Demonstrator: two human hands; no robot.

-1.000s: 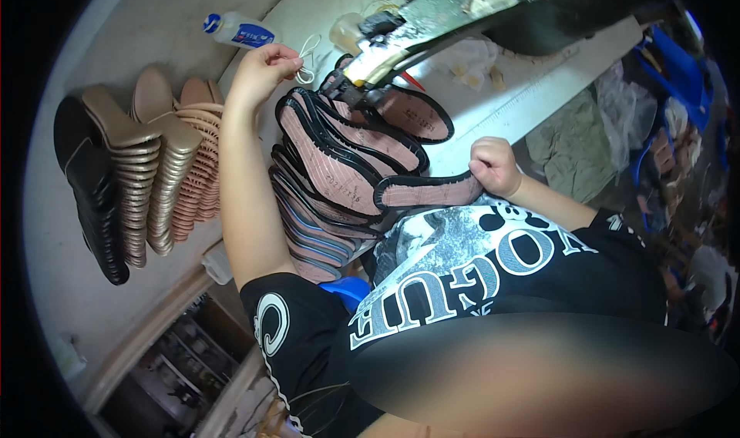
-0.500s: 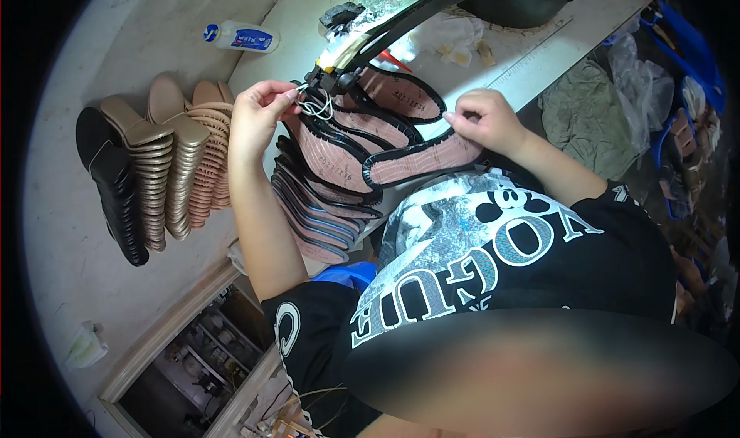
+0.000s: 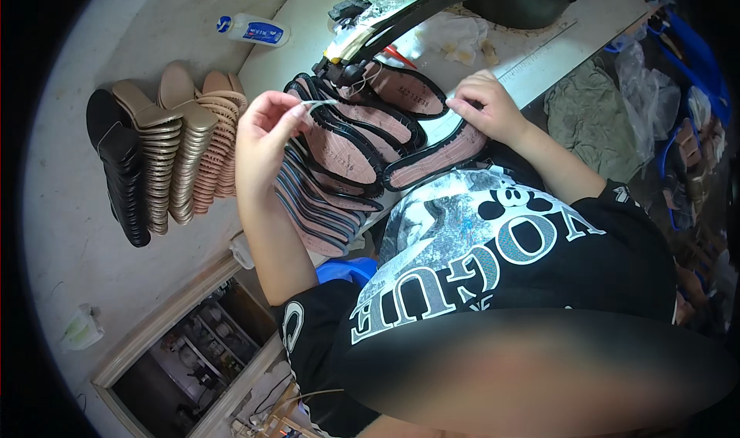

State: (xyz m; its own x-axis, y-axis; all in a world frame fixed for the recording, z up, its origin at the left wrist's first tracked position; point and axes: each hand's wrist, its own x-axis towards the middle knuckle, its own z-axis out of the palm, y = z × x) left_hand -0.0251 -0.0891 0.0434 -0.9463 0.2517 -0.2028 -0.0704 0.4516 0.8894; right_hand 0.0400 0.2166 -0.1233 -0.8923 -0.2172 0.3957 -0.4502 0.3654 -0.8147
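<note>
My left hand (image 3: 266,130) pinches a thin white cord (image 3: 320,102) between thumb and fingers. The cord sticks out to the right, above several pink insoles edged in black (image 3: 339,151). My right hand (image 3: 487,108) has its fingertips closed together, over the end of the nearest insole (image 3: 439,157). Whether anything is between those fingertips is too small to make out. Another insole (image 3: 408,91) lies behind, beside the dark sewing machine head (image 3: 343,72). More insoles (image 3: 316,214) overlap in a row along the table's left side.
Stacks of black (image 3: 119,161), gold (image 3: 154,168) and pink shoe parts (image 3: 212,153) stand at the left. A white bottle with a blue label (image 3: 258,31) lies behind them. The machine's arm (image 3: 408,22) reaches over the white table (image 3: 532,60). Grey-green cloth (image 3: 590,118) is at the right.
The white cord, looped and hanging before, now extends straighter to the right from my left hand. My right hand has lifted slightly off the nearest insole. The whole view has shifted a little.
</note>
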